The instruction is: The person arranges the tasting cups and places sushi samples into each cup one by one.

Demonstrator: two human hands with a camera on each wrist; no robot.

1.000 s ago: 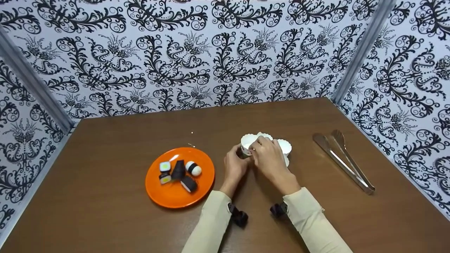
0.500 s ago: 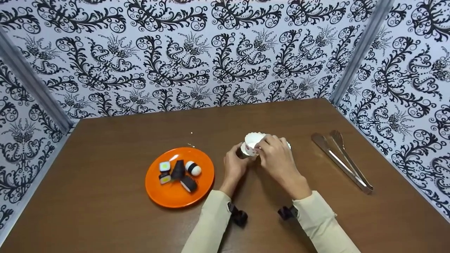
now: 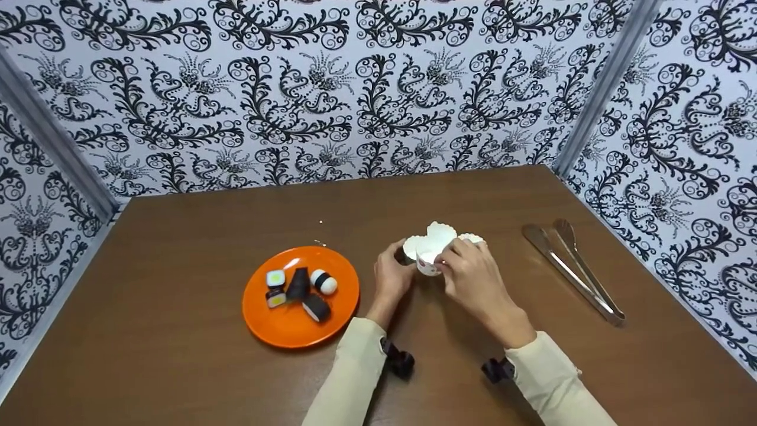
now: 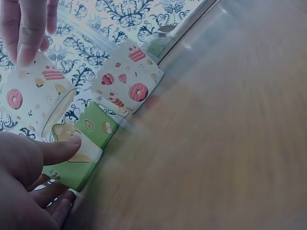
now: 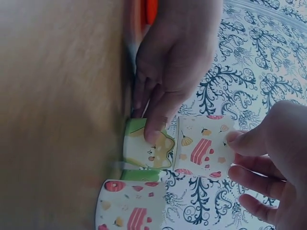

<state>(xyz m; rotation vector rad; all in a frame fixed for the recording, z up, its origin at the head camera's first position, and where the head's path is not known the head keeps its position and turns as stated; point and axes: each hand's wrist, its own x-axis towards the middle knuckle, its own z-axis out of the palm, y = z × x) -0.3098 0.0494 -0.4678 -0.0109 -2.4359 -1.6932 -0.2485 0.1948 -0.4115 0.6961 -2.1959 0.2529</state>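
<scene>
In the head view, my right hand [image 3: 473,275] pinches the rim of a white paper baking cup [image 3: 427,266] between thumb and fingers. Pink cake and doughnut prints cover that cup in the right wrist view. My left hand [image 3: 392,277] grips a green baking cup [image 4: 72,175] with a cat print, which stands on the table. The held white cup is close above the green one, its base near the green rim. Beside them stand another green cup [image 4: 98,125] and another printed white cup [image 4: 127,79].
An orange plate [image 3: 266,328] with several sushi pieces [image 3: 298,284] lies left of my hands. Metal tongs [image 3: 573,272] rest at the right. Small white crumbs [image 3: 320,243] lie behind the plate. Patterned walls [image 3: 319,89] enclose the brown table [image 3: 177,378].
My right hand has moved right and toward me with the white cup, which shifted from over the green cup to its right side. My left hand has stayed nearly in place.
</scene>
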